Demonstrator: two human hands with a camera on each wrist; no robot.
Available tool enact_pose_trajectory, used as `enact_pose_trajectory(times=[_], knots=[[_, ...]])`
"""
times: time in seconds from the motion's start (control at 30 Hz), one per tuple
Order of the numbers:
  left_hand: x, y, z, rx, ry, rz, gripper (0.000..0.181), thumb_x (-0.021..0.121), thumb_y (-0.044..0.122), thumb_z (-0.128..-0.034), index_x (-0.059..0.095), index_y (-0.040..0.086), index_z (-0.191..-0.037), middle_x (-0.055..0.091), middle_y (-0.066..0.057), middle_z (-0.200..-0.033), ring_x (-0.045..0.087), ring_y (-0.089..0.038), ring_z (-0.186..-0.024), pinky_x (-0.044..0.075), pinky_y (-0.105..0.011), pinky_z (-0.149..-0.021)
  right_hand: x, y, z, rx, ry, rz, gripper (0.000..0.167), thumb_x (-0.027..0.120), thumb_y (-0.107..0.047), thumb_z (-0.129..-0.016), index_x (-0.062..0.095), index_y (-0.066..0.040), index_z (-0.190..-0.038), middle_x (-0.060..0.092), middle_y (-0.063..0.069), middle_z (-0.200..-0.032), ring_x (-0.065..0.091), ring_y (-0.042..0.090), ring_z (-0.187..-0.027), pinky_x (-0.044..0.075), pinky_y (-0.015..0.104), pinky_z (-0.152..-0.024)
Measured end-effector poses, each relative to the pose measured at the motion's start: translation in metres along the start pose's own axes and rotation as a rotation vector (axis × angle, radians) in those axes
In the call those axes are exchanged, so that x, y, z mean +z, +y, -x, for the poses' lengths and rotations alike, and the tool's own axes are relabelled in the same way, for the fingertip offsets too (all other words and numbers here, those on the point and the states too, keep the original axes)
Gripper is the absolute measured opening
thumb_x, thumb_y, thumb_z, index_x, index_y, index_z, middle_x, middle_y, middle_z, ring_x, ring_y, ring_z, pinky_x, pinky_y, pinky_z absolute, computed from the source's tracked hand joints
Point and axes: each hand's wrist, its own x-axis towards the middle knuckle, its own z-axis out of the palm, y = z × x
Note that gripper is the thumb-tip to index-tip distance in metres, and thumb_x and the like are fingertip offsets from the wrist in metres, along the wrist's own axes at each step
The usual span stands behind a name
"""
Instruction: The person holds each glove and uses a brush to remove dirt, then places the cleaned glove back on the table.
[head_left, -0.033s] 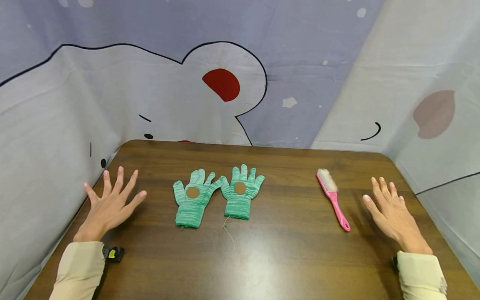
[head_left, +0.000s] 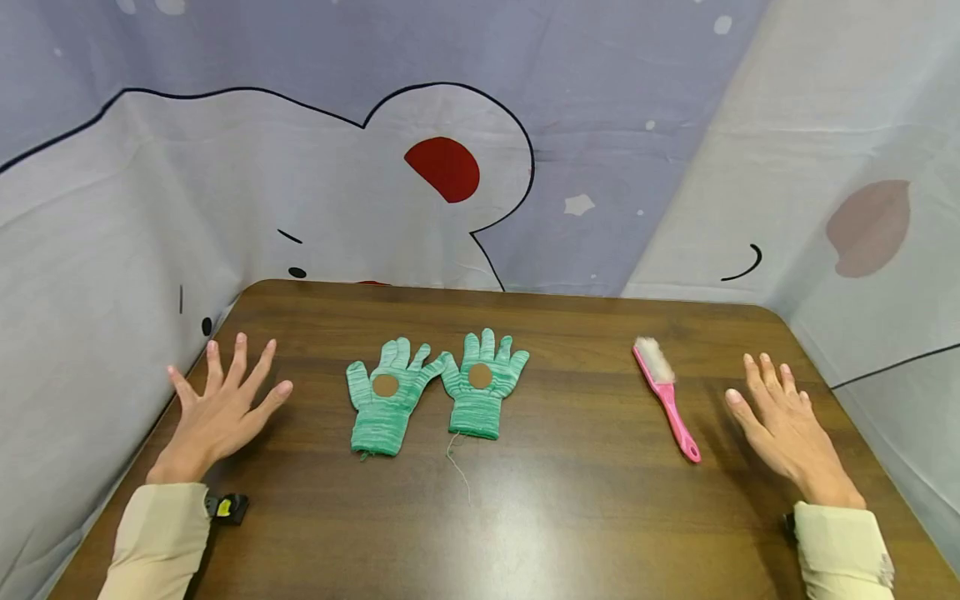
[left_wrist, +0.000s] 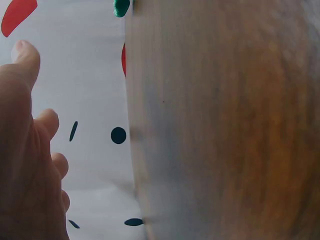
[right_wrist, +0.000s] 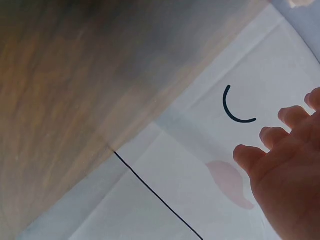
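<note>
Two green knitted gloves lie flat near the table's middle: the left glove [head_left: 381,421] and the right glove [head_left: 477,412] touch at a finger. Each bears a round brown patch, and a loose thread [head_left: 459,473] trails from the right one's cuff. To their right is a pink-handled brush [head_left: 678,427] with pale bristles pointing away. My left hand [head_left: 221,412] hovers over the left side with fingers spread, apart from the gloves. On the far side of the brush, my right hand [head_left: 787,437] is held with straight, relaxed fingers, touching nothing. A green glove tip [left_wrist: 121,7] peeks into the left wrist view.
The brown wooden table [head_left: 555,517] has rounded far corners. A printed curtain [head_left: 600,125] hangs behind it and along both sides, close to the edges. A small black device [head_left: 231,508] is strapped at the left wrist.
</note>
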Motion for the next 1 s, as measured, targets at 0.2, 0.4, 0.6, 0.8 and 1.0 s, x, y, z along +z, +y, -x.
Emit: enact_pose_trajectory(times=[0.2, 0.4, 0.6, 0.8, 1.0], knots=[[-0.001, 0.000, 0.000, -0.009, 0.000, -0.001, 0.070, 0.030, 0.057, -0.0933, -0.005, 0.028, -0.147, -0.018, -0.010, -0.150, -0.028, -0.036, -0.130, -0.037, -0.055, -0.081, -0.002, 0.001, 0.000, 0.011, -0.040, -0.015, 0.063, 0.032, -0.039, -0.099, 0.000, -0.016, -0.148, -0.006, 0.013, -0.152, -0.016, 0.032, -0.136, -0.011, 0.058, -0.104], [0.000, 0.000, 0.000, -0.015, 0.003, 0.015, 0.072, 0.030, 0.057, -0.0933, -0.010, 0.028, -0.145, -0.020, -0.009, -0.149, -0.030, -0.032, -0.129, -0.038, -0.053, -0.080, -0.003, -0.001, 0.000, 0.002, -0.063, -0.080, 0.066, 0.034, -0.039, -0.099, -0.004, -0.016, -0.147, -0.004, 0.017, -0.151, -0.015, 0.034, -0.136, -0.011, 0.061, -0.102], [-0.003, 0.010, -0.001, -0.030, 0.009, 0.077, 0.072, 0.030, 0.055, -0.0941, -0.011, 0.025, -0.146, -0.023, -0.015, -0.147, -0.033, -0.034, -0.126, -0.038, -0.055, -0.078, -0.005, -0.013, -0.004, 0.037, -0.120, -0.167, 0.071, 0.036, -0.041, -0.098, 0.002, -0.002, -0.146, 0.002, 0.028, -0.148, -0.003, 0.046, -0.134, 0.000, 0.064, -0.102], [-0.010, 0.044, -0.015, -0.038, -0.013, 0.256, 0.075, 0.031, 0.055, -0.0938, -0.013, 0.024, -0.145, -0.030, -0.020, -0.143, -0.039, -0.033, -0.123, -0.030, -0.065, -0.084, -0.012, -0.038, -0.014, 0.122, -0.193, -0.191, 0.078, 0.039, -0.051, -0.094, 0.012, 0.002, -0.144, 0.026, 0.036, -0.139, 0.027, 0.056, -0.122, 0.026, 0.065, -0.092], [-0.009, 0.075, -0.030, -0.031, -0.049, 0.351, 0.076, 0.031, 0.058, -0.0929, -0.001, 0.016, -0.148, -0.025, -0.023, -0.145, -0.037, -0.035, -0.126, -0.015, -0.070, -0.093, -0.005, -0.059, -0.024, 0.139, -0.208, -0.246, 0.075, 0.043, -0.051, -0.092, 0.027, 0.006, -0.138, 0.039, 0.035, -0.130, 0.039, 0.048, -0.118, 0.034, 0.060, -0.090]])
